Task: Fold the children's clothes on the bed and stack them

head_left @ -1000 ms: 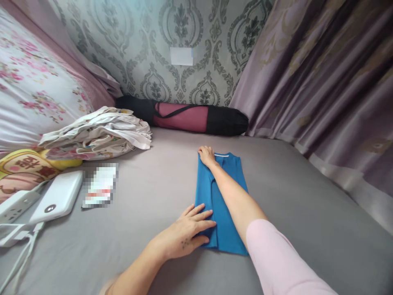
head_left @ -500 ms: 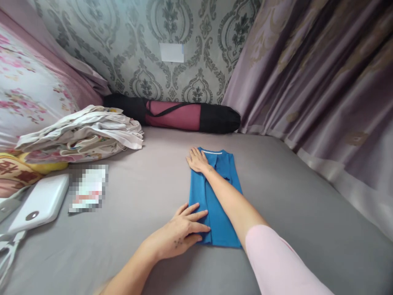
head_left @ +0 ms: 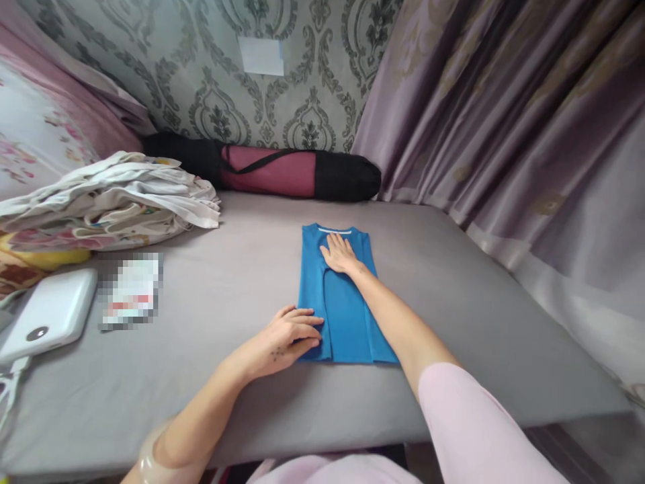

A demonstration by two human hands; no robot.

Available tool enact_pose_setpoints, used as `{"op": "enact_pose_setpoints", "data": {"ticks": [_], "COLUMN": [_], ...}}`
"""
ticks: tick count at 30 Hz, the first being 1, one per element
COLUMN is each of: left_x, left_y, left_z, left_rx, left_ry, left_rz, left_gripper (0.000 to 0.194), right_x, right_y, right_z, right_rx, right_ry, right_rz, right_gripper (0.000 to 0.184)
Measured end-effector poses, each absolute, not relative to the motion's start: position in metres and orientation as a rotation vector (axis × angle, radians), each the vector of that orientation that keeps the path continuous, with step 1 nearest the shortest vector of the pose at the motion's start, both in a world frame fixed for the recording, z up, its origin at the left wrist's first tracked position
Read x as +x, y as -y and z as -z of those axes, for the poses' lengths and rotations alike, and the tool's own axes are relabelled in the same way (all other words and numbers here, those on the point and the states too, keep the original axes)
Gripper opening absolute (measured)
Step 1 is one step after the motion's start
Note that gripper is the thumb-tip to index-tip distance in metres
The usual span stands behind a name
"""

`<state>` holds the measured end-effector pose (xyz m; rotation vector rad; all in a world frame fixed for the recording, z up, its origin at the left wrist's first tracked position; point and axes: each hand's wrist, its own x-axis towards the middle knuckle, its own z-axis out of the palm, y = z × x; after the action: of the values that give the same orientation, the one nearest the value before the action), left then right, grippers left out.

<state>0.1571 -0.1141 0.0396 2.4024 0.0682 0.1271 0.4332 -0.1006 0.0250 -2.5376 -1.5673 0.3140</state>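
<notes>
A blue shirt (head_left: pixel 350 326) lies on the grey sheet, its sides folded inward into a long rectangle with the collar end away from me. My right hand (head_left: pixel 340 254) rests flat on the cloth just below the white-taped neckline, fingers spread. At the near left corner of the shirt, my left hand (head_left: pixel 292 336) lies on the folded edge with its fingers stretched out. Neither hand grips the fabric. My right forearm hides part of the shirt's right side.
A black and maroon long bag (head_left: pixel 267 171) lies along the patterned wall. To the left are a heap of crumpled cloth (head_left: pixel 125 202), a white power bank (head_left: pixel 53 312) with a cable, and a blurred packet (head_left: pixel 132 290). Curtains (head_left: pixel 478 121) hang at the right.
My right hand has shifted from the shirt's upper left edge to the middle below the neckline. My left hand stays at the near left corner. The view has moved right and tilted down.
</notes>
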Motion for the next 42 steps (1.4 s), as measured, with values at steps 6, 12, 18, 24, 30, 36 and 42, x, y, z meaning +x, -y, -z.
{"op": "enact_pose_setpoints", "data": {"ticks": [6, 12, 18, 24, 30, 36, 42], "left_x": [0.156, 0.158, 0.160, 0.158, 0.156, 0.155, 0.155], "left_y": [0.104, 0.092, 0.088, 0.086, 0.085, 0.084, 0.086], "left_z": [-0.042, -0.034, -0.038, -0.042, -0.041, -0.036, -0.033], "left_rx": [2.126, 1.846, 1.688, 1.639, 1.633, 1.634, 1.689], "left_ry": [-0.409, -0.853, -0.919, -0.963, -0.957, -0.928, -0.893], "left_rz": [-0.403, -0.687, -0.735, -0.766, -0.773, -0.758, -0.723], "left_gripper": [0.035, 0.039, 0.039, 0.038, 0.034, 0.038, 0.048], "right_x": [0.410, 0.361, 0.355, 0.351, 0.337, 0.306, 0.282], "right_y": [0.111, 0.141, 0.137, 0.127, 0.154, 0.205, 0.253], "right_z": [-0.041, -0.026, -0.026, -0.017, -0.015, -0.031, -0.034], "right_rx": [-2.453, -2.243, -2.224, -2.078, -1.920, -1.794, -1.724], "right_ry": [1.634, 1.902, 2.003, 2.163, 2.266, 2.328, 2.352], "right_rz": [-0.263, -0.185, -0.128, -0.220, -0.365, -0.453, -0.324], "right_gripper": [0.072, 0.072, 0.071, 0.072, 0.074, 0.070, 0.070]}}
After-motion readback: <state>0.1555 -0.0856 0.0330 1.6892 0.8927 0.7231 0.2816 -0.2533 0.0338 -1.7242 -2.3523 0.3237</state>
